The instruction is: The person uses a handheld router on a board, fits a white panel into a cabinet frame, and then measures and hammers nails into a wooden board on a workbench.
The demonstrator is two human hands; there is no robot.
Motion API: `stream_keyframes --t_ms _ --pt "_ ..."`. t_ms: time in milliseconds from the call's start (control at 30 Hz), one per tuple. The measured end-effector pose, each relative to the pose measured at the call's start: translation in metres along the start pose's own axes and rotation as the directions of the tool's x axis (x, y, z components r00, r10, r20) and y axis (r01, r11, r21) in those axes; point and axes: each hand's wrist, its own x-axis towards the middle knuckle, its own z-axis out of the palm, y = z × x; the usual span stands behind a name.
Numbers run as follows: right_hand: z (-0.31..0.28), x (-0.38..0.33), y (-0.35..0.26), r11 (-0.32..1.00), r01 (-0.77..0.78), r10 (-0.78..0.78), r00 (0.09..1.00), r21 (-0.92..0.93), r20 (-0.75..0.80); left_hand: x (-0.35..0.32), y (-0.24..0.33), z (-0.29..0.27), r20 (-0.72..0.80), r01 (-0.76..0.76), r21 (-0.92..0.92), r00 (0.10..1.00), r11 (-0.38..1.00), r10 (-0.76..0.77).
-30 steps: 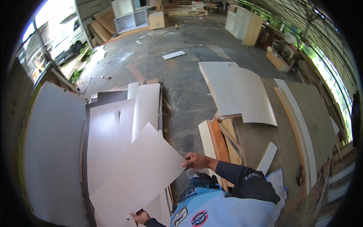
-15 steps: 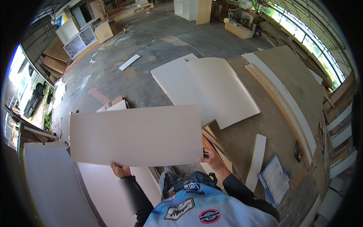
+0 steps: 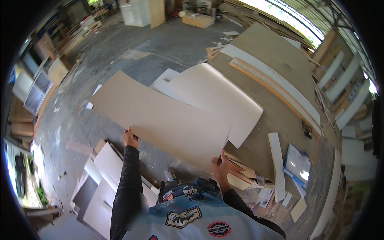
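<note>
Both my hands hold up one long, pale beige rectangular board [image 3: 164, 120], out in front of my body. My left hand [image 3: 131, 139] grips its near edge toward the left, fingers closed round it. At the near right corner, my right hand [image 3: 221, 167] pinches the board, the fingers partly hidden behind it. Just beyond the board's right end lies a curved, glossy cream sheet [image 3: 216, 94] on top of a flatter white panel [image 3: 166, 80]. The held board covers part of both from above.
To the right, a large brown work surface [image 3: 276, 52] carries long strips [image 3: 276, 96], a narrow white piece [image 3: 277, 164] and a blue-edged clipboard [image 3: 298, 164]. More white panels [image 3: 98, 200] lean at lower left. A cabinet [image 3: 136, 13] stands far off on the grey floor [image 3: 108, 48].
The board has swung to the right and away from me, its left end now farther forward and its right end lower, over the sheets. My view has turned right. Both hands keep their hold.
</note>
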Motion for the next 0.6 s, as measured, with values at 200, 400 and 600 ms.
stream_keyframes --t_ms 200,400,600 --pt "0.020 -0.007 -0.022 0.990 -0.124 0.136 0.964 0.065 -0.227 0.070 -0.016 0.007 0.017 0.179 0.409 0.979 0.895 -0.203" --pt "0.020 -0.012 -0.017 0.947 -0.208 0.264 0.938 0.244 -0.227 0.099 -0.028 0.031 -0.053 0.118 0.486 0.993 0.866 -0.106" --pt "0.021 -0.012 -0.004 0.815 -0.253 0.350 0.932 0.522 -0.094 0.092 0.002 0.062 -0.076 0.207 0.801 0.966 0.562 -0.246"
